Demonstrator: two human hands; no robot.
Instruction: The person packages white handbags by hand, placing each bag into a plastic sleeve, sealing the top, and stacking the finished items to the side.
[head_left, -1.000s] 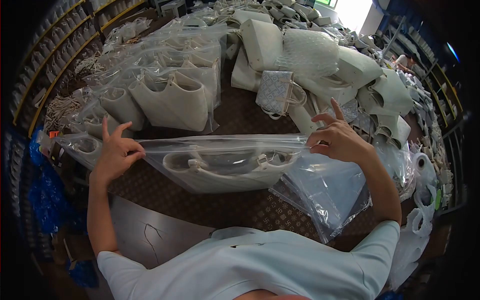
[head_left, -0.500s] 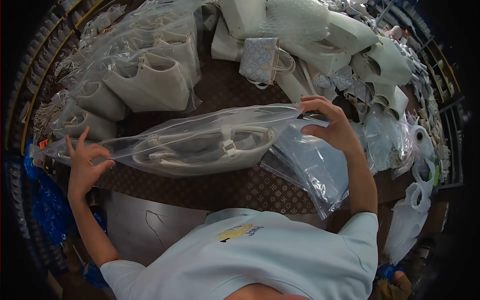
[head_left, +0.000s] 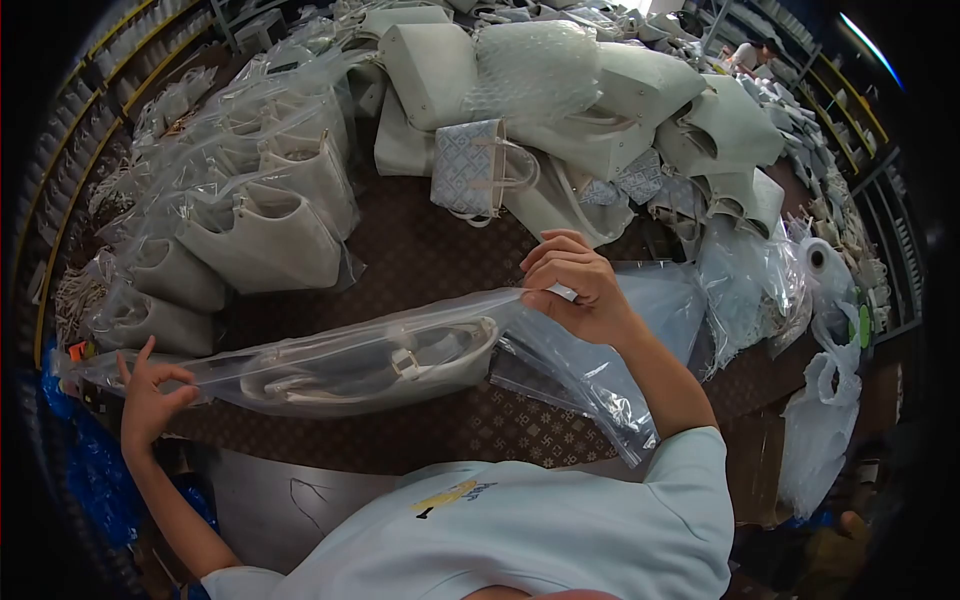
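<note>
A cream handbag (head_left: 452,366) with pale handles and a metal buckle lies inside a long clear plastic bag (head_left: 330,398) on the brown patterned table. My left hand (head_left: 152,400) pinches the left part of the plastic bag between thumb and forefinger, other fingers raised. At the opposite end, my right hand (head_left: 578,288) grips the upper corner, its fingers bent over the thumb. Between the hands the bag's upper edge is drawn out nearly straight. Flat clear plastic bags (head_left: 655,305) lie under and beside my right forearm.
Cream handbags in clear plastic (head_left: 262,240) stand at the left. More cream bags (head_left: 640,95) are heaped at the back, near a small blue-and-white patterned bag (head_left: 468,168). A plastic roll (head_left: 820,262) stands at the right. Another person (head_left: 748,58) is far off at upper right.
The camera view has shifted, so the scene sits lower and further left. My right fingers and thumb have come closer together at the plastic bag's corner. My left hand keeps its pinch.
</note>
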